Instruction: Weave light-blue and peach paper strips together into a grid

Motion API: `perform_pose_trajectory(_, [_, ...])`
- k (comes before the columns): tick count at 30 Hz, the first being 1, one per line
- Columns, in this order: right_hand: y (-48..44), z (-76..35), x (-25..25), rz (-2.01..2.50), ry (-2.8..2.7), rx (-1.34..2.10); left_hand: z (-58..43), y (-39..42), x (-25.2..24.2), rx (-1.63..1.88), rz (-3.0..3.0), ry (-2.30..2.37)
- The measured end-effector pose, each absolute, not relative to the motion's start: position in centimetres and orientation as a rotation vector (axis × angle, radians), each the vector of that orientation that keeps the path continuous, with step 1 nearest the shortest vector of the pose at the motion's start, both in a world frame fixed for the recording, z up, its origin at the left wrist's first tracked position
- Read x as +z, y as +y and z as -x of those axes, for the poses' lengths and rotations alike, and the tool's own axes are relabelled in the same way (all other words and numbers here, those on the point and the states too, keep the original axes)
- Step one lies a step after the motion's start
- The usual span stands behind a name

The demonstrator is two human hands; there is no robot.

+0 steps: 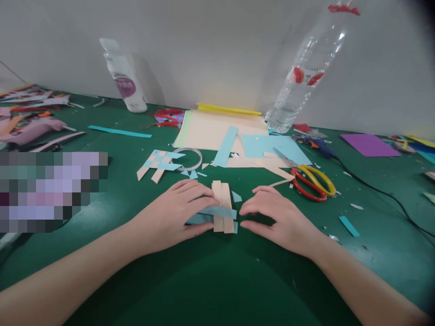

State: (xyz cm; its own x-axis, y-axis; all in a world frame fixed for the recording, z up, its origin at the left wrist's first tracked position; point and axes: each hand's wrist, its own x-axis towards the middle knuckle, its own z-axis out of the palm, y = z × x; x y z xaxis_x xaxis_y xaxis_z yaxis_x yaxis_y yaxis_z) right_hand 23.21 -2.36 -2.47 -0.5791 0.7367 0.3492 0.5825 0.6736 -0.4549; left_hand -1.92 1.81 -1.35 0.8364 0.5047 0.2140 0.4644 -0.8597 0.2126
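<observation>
In the head view, the left hand [185, 210] is resting with fingers and thumb parted, touching the crossed peach and light-blue paper strips [220, 212] at its fingertips. The right hand [277, 217] is hanging just beside them, its thumb and fingers curving apart. Beyond it, red-and-yellow-handled metal scissors [299, 169] are lying on the green counter [217, 280]; beyond the left, a peach-and-blue checkered paper weave [159, 160] is lying.

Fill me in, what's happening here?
A person is handling crossed strips of peach and light-blue paper on a green table. The left hand has its fingers over them; the right hand is just beside their right ends, thumb and fingers parted. A woven peach and light-blue paper piece and red-and-yellow-handled scissors lie farther out.
</observation>
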Motion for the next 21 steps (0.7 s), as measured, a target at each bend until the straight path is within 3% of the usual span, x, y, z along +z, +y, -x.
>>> perform_pose_trajectory(11, [-2.29, -22.76, -2.71, 0.999, -2.47, 0.241, 2.19, 2.13, -1.54, 0.46, -2.901, 0.796])
perform_pose_trajectory(21, [-2.48, -22.78, -2.54, 0.995, -2.463, 0.281, 1.64, 1.46, -1.07, 0.462, -2.974, 0.507])
